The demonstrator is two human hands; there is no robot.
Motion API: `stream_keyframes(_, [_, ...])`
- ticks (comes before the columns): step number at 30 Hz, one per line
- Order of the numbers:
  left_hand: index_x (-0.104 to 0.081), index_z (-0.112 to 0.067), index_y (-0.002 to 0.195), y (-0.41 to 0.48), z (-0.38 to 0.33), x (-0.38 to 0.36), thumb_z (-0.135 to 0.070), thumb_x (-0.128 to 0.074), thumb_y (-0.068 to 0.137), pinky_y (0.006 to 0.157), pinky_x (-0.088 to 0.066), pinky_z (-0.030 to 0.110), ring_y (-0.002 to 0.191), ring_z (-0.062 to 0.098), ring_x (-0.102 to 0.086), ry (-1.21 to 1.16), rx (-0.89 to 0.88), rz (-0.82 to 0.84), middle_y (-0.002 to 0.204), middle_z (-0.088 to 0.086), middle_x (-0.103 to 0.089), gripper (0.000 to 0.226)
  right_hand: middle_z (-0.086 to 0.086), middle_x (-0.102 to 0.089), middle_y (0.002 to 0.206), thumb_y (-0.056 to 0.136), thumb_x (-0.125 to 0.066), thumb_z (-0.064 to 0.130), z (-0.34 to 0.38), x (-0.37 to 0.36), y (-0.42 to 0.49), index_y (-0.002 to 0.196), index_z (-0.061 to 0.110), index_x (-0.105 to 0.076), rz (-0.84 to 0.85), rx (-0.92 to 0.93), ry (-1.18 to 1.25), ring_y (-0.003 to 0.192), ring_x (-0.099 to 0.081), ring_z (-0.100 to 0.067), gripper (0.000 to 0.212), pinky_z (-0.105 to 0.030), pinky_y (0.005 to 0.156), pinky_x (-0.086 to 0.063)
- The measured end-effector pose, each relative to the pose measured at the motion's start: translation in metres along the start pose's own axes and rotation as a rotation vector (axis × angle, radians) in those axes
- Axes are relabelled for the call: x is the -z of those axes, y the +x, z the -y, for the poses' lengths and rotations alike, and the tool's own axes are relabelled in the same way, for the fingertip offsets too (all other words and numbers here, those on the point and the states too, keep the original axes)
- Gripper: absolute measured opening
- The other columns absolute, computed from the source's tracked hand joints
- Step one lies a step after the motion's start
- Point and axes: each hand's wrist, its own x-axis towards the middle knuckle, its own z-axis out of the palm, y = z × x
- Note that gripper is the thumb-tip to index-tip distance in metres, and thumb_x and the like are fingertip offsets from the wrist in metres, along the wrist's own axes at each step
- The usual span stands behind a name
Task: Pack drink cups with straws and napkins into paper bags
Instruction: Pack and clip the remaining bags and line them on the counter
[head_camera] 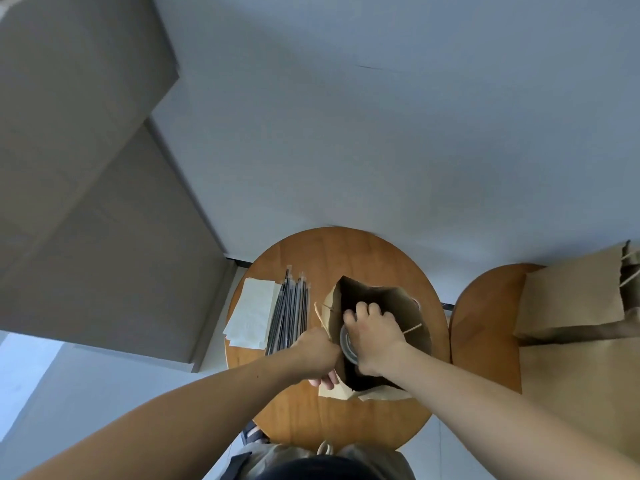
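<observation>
An open brown paper bag [412, 317] stands on the round wooden table [304, 258]. My right hand [372, 330] is inside the bag's mouth, its fingers curled over the top of a drink cup with a clear lid [347, 342]. My left hand [318, 351] grips the bag's left rim and holds it open. To the left of the bag lie several wrapped black straws [289, 313] and a stack of white napkins [252, 311].
A second round wooden table [485, 327] stands to the right, bearing more brown paper bags [571, 296]. Grey cabinets [86, 168] fill the left, and a pale wall rises behind the table. My torso is at the bottom edge.
</observation>
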Motion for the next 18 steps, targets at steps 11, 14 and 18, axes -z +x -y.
stream_keyframes(11, [-0.059, -0.005, 0.094, -0.009, 0.028, 0.008, -0.018, -0.044, 0.099, 0.056, -0.058, 0.025, 0.054, 0.014, -0.069, 0.039, 0.015, -0.233, 0.079, 0.009, -0.072, 0.02, -0.016, -0.023, 0.149, 0.075, -0.077, 0.043, 0.012, -0.057, 0.053, 0.152, 0.017, -0.01, 0.116, -0.235, 0.456, 0.129, -0.038, -0.041, 0.105, -0.044, 0.099, -0.046])
stream_keyframes(14, [-0.062, -0.004, 0.103, -0.011, 0.033, 0.008, -0.02, -0.043, 0.1, 0.071, -0.062, 0.029, 0.065, 0.015, -0.074, 0.066, 0.008, -0.239, 0.086, 0.011, -0.075, 0.026, -0.017, -0.019, 0.152, 0.08, -0.071, 0.044, 0.019, -0.07, 0.058, 0.154, 0.015, -0.004, 0.129, -0.2, 0.437, 0.132, -0.036, -0.041, 0.104, -0.044, 0.101, -0.045])
stream_keyframes(18, [-0.065, -0.002, 0.104, -0.011, 0.034, 0.01, -0.018, -0.045, 0.099, 0.074, -0.062, 0.034, 0.068, 0.014, -0.073, 0.15, -0.013, -0.247, 0.087, 0.011, -0.074, 0.026, -0.014, -0.023, 0.15, 0.085, -0.062, 0.046, 0.024, -0.084, 0.063, 0.153, 0.016, -0.009, 0.085, -0.125, 0.422, 0.129, -0.036, -0.039, 0.092, -0.044, 0.099, -0.045])
